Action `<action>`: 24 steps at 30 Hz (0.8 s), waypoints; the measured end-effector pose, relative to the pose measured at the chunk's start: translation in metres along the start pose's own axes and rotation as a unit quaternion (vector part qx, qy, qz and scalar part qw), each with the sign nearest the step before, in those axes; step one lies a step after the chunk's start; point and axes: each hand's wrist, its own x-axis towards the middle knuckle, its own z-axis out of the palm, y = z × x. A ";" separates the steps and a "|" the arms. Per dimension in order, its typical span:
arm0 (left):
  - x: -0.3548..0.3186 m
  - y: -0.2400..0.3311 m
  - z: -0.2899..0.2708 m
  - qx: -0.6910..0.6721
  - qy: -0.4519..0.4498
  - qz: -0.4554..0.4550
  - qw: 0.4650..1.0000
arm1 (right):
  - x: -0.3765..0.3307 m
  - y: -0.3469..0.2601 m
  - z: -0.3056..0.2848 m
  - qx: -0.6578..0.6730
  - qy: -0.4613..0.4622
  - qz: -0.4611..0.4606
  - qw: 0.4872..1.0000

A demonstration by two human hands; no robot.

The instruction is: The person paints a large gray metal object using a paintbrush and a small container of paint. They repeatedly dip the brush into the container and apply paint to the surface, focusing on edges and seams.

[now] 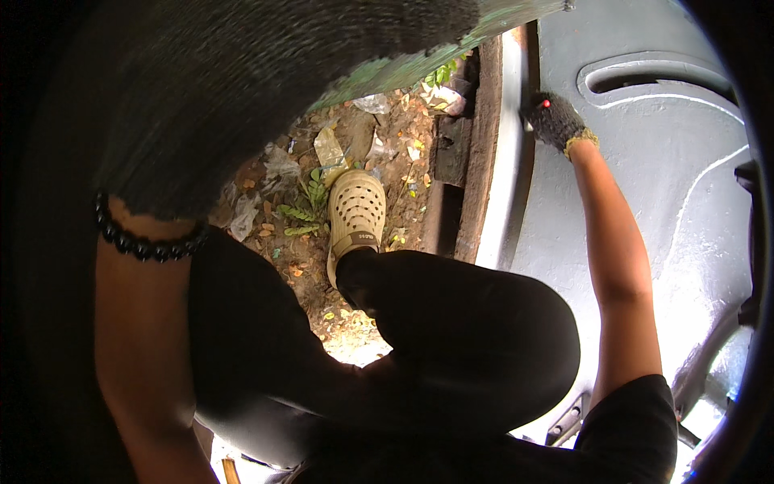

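My left hand [282, 89], in a dark knitted glove, looms very close at the upper left, raised against a worn green surface [403, 68]. Its fingers are hidden, so whether it grips anything does not show. A black bead bracelet [149, 242] circles that wrist. On the right, my right hand [558, 123] wears a dark glove with a yellowish cuff. Its fingers are curled at the left edge of a large glossy grey panel [613, 194]. A small red spot shows on this hand, and a tiny pale bit by the fingertips is too small to name.
Below lies littered soil [379, 133] with leaves, plastic scraps and a small green plant [306, 206]. My foot in a beige clog [357, 210] rests there beside wooden boards [476, 161]. The grey panel has a slot [653, 79] near its top. My bent knees fill the lower middle.
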 end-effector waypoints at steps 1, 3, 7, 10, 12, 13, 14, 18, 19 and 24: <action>-0.002 -0.001 -0.003 0.003 0.000 -0.005 1.000 | -0.008 -0.001 -0.003 -0.011 -0.049 -0.034 0.998; -0.005 -0.005 -0.008 0.010 0.003 -0.014 1.000 | -0.015 0.003 -0.008 0.162 -0.119 0.042 0.979; -0.005 -0.012 -0.015 0.022 0.013 -0.031 0.999 | 0.017 0.030 -0.018 -0.060 -0.154 -0.168 0.972; -0.004 -0.014 -0.014 0.030 0.015 -0.043 0.999 | 0.061 0.045 -0.024 -0.270 -0.128 -0.157 0.941; -0.001 -0.013 -0.010 0.034 0.019 -0.048 0.998 | 0.086 0.046 -0.028 -0.114 -0.052 0.003 0.992; 0.002 -0.012 -0.008 0.035 0.020 -0.051 0.998 | 0.095 0.044 -0.029 -0.048 -0.018 0.075 0.996; 0.004 -0.010 -0.005 0.036 0.021 -0.052 0.998 | 0.100 0.042 -0.030 0.001 0.032 0.113 0.993; 0.020 0.001 0.010 0.039 0.004 -0.045 0.998 | 0.090 0.021 -0.024 0.104 0.200 0.162 0.961; 0.025 0.005 0.013 0.040 -0.002 -0.039 0.998 | 0.076 0.015 -0.019 0.080 0.232 0.115 0.963; 0.042 0.027 0.023 0.043 -0.031 -0.015 0.998 | -0.018 -0.037 0.020 0.218 0.266 0.019 0.939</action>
